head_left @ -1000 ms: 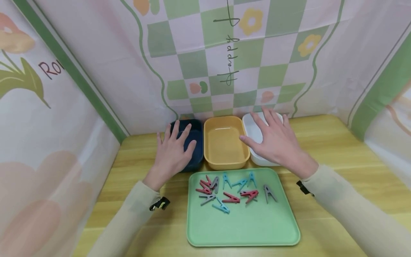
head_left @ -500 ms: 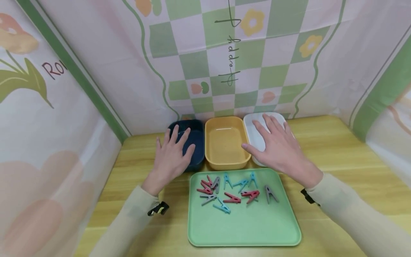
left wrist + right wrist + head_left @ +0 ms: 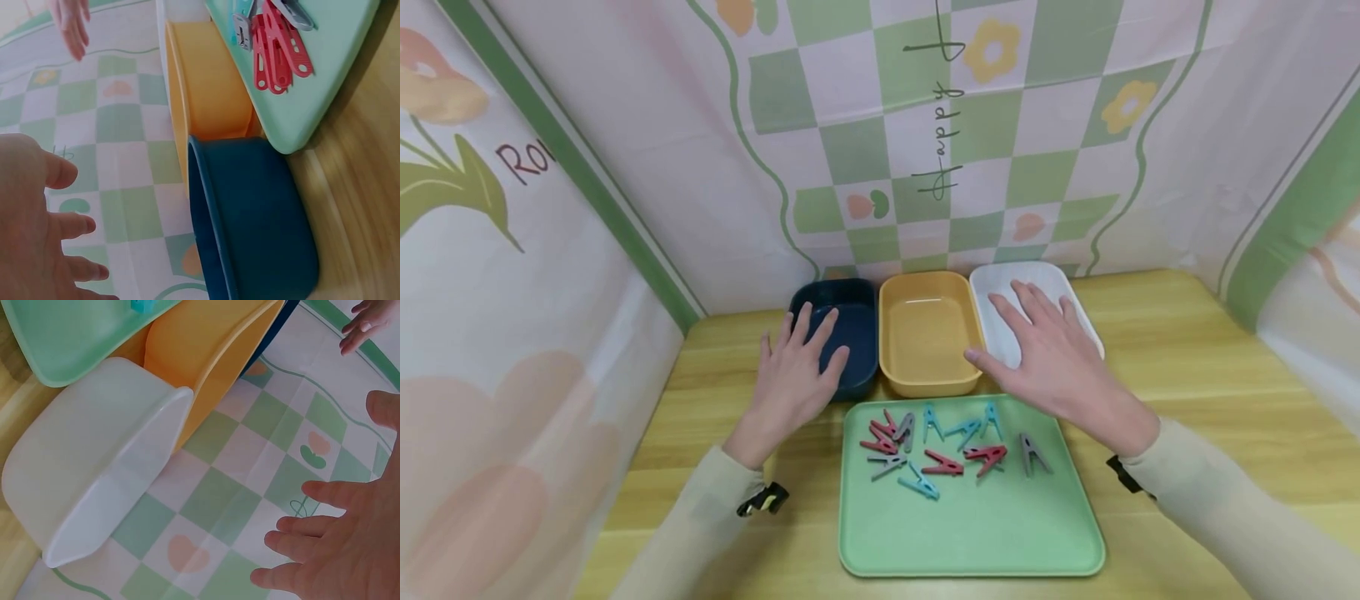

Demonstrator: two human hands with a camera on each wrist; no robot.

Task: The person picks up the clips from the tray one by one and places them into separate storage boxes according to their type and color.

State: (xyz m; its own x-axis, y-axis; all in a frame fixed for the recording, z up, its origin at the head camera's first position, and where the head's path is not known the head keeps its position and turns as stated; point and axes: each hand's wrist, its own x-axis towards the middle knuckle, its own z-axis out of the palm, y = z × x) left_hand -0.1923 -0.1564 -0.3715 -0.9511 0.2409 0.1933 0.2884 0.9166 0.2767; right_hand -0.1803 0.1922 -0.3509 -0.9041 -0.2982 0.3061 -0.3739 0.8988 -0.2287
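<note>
My left hand (image 3: 792, 373) hovers over the near left side of the dark blue bin (image 3: 856, 333), fingers spread and holding nothing. Above the white bin (image 3: 1000, 321) is my right hand (image 3: 1056, 358), also spread, its thumb overlapping the yellow bin's edge in the head view. Both wrist views show the hands raised apart from the bins. The yellow bin (image 3: 928, 333) stands between the other two. On the green tray (image 3: 970, 533) in front lie several clothespins: red ones such as this clothespin (image 3: 943, 463), blue ones such as this clothespin (image 3: 919, 483), and grey ones such as this clothespin (image 3: 1033, 454).
The three bins stand in a row at the back of the wooden table (image 3: 1180, 358), against a printed cloth backdrop (image 3: 917, 150). Cloth also hangs at the left side (image 3: 535, 333) and at the right. The tray sits close in front of the bins.
Both hands have drawn back slightly toward the body, the right uncovering more of the white bin. The clothespins, tray and bins have stayed put.
</note>
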